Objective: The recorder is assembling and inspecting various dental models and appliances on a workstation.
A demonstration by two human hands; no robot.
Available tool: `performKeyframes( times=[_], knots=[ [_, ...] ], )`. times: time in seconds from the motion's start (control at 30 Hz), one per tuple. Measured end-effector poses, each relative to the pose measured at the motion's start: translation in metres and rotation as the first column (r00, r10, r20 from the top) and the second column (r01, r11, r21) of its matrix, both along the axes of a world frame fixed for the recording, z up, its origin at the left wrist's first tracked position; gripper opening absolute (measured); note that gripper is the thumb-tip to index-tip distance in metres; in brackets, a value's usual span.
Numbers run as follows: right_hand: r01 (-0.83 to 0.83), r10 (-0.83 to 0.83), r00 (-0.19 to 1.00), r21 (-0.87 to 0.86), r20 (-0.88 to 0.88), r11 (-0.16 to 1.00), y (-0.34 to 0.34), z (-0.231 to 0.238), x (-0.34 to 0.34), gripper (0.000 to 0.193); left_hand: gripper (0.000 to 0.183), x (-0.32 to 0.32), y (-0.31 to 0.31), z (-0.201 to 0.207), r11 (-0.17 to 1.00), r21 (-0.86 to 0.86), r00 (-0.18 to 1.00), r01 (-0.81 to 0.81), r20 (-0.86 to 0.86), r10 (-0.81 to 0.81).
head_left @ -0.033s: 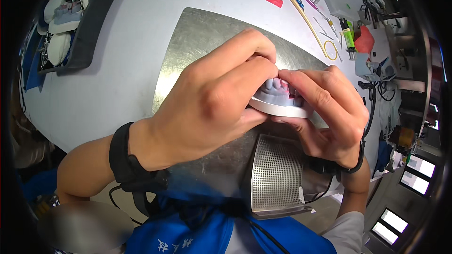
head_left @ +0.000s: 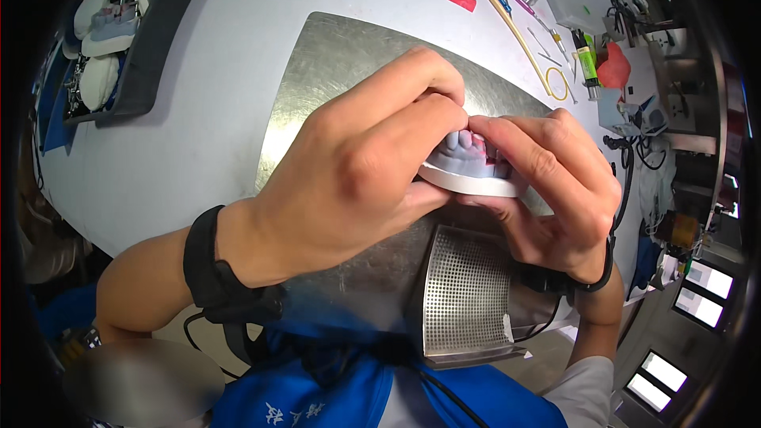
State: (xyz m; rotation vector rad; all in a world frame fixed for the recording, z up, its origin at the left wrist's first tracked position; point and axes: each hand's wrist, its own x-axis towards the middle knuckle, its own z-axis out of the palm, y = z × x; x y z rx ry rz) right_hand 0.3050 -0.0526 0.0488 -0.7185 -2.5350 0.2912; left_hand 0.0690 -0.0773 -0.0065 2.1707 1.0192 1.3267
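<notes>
A grey dental model on a white base is held up over the metal plate, with its teeth upward. Some pink-red material shows among the teeth. My left hand is closed on its left side, the thumb under the base and the bent fingers over the top. From the other side my right hand also grips it, thumb below the base and index finger on the teeth. The fingertips of both hands nearly meet on top. Fingers hide much of the model's right and rear.
A dark tray of dental models stands at the far left. A perforated metal panel lies close to my body. Red sheets, brushes and thin tools lie at the back right, beside a green-labelled tube.
</notes>
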Motion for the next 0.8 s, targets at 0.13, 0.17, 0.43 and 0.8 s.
performKeyframes(
  times=[0.13,0.17,0.43,0.8],
  knots=[
    [-0.009,0.007,0.999,-0.047,-0.046,0.999,0.006,-0.004,-0.002,0.060,0.044,0.000,0.002,-0.001,1.000,-0.005,1.000,-0.013,-0.004,0.013],
    [-0.005,0.003,0.999,-0.050,-0.044,0.999,0.008,-0.005,0.000,0.060,0.044,0.001,0.001,-0.001,1.000,-0.007,1.000,-0.009,-0.003,0.009],
    [-0.019,0.021,0.998,0.033,-0.067,0.999,0.003,-0.004,0.004,0.054,0.047,0.002,0.001,0.004,0.987,0.160,0.984,-0.003,-0.175,0.031],
    [-0.101,0.103,0.982,-0.022,0.160,0.995,0.009,0.005,0.000,0.059,0.047,-0.004,-0.008,0.007,0.978,0.208,0.964,0.021,-0.265,0.036]
  ],
)
